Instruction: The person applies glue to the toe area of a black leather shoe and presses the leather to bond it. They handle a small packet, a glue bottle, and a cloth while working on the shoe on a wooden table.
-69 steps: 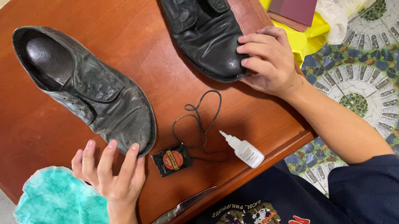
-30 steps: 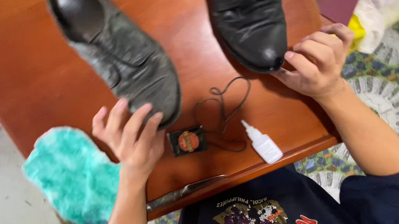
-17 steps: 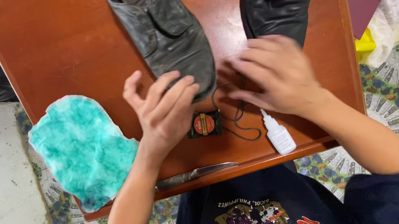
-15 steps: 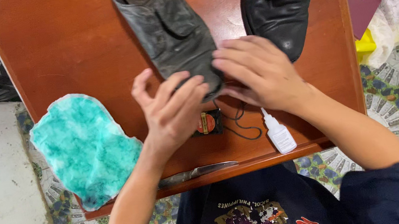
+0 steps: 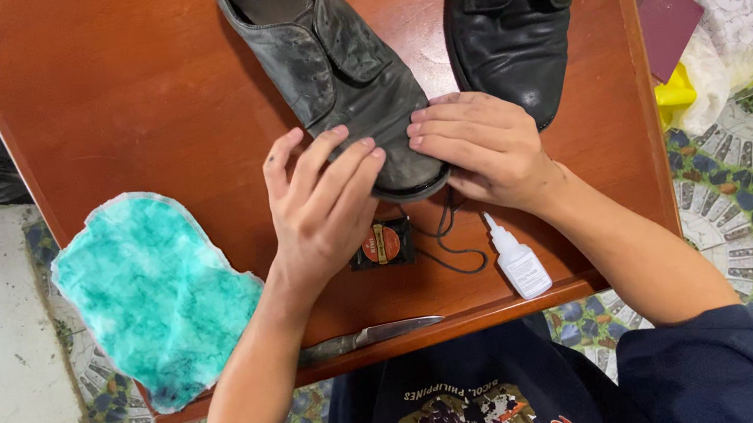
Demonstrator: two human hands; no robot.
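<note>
A worn grey-black leather shoe [image 5: 326, 61] lies on the reddish wooden table [image 5: 116, 101], toe pointing toward me. My left hand [image 5: 323, 214] rests its fingers on the left side of the toe cap. My right hand [image 5: 481, 148] grips the toe from the right side. Both hands meet over the toe. A second, shinier black shoe [image 5: 511, 16] lies just right of the first, its toe beside my right hand.
Below my hands sit a small black tin with an orange label [image 5: 383, 243], a black shoelace [image 5: 449, 248], a small white glue bottle [image 5: 519, 263] and a knife [image 5: 365, 339] at the table's near edge. A teal cloth [image 5: 152, 292] overhangs the left corner. A maroon booklet [image 5: 668, 18] lies at right.
Both hands moved from the table's near edge up onto the grey shoe's toe. The view shifted, bringing shoes and tin closer to centre.
</note>
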